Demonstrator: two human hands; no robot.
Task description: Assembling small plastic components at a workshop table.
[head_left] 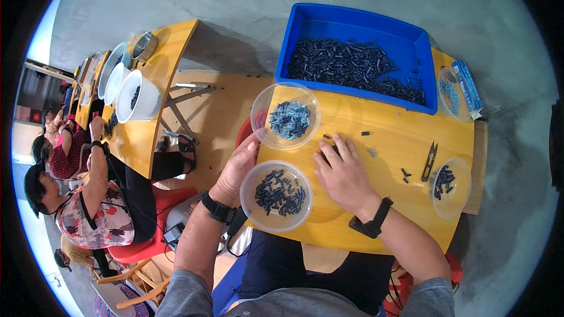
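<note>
Down flat, palm to the yellow tabletop (388, 141): right hand (343, 173), fingers spread over a small dark part, gripping nothing visible. Left hand (238, 164) cupped loosely against the table edge, thumb touching the rim of the upper clear bowl (286, 116) of blue-grey pieces. Just below, between both wrists, a second clear bowl (276, 195) of dark pieces. Farther out: blue tray (358, 53) heaped with dark parts, thread snips (430, 161) to the right.

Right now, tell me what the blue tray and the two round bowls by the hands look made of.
Blue rectangular tray: moulded plastic, probably; uniform colour, slight sheen. Two round clear bowls: thin transparent plastic, likely; the yellow tabletop shows through them.
</note>
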